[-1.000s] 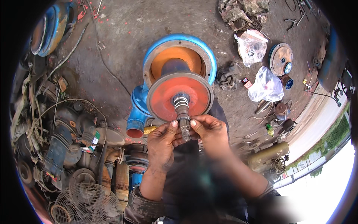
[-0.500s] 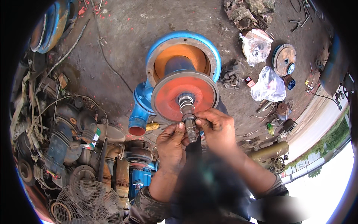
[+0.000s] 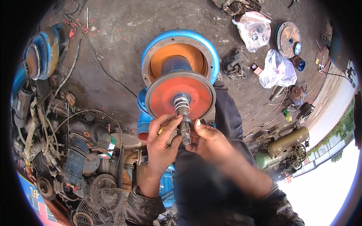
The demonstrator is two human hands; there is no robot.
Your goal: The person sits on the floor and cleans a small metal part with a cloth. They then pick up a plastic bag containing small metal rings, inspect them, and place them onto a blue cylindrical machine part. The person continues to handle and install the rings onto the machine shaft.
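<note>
A steel shaft (image 3: 184, 132) with a stepped, worn end sticks out toward me from the middle of a round red plate (image 3: 198, 90). Around the shaft, close to the plate, sits a coil spring (image 3: 181, 101), with dark rings below it. My left hand (image 3: 160, 141) pinches the shaft from the left, thumb and index finger by the rings. From the right, my right hand (image 3: 211, 141) closes on it, its thumb up beside the rings and the other fingers partly hidden underneath. Behind the plate is a blue pump housing (image 3: 181, 34) with an orange inside.
Old pump parts (image 3: 77, 158) and a wire fan guard (image 3: 102, 209) crowd the left. A blue pump (image 3: 45, 51) stands at the far left. To the right lie a plastic bag (image 3: 278, 69), a round flange (image 3: 288, 35), a dark rag (image 3: 235, 64) and an olive cylinder (image 3: 288, 141). A cable (image 3: 102, 66) crosses the floor.
The view has shifted, so the pump appears slightly further left. My left fingers have moved up along the shaft toward the spring; my right hand has slid lower, its index finger no longer on top.
</note>
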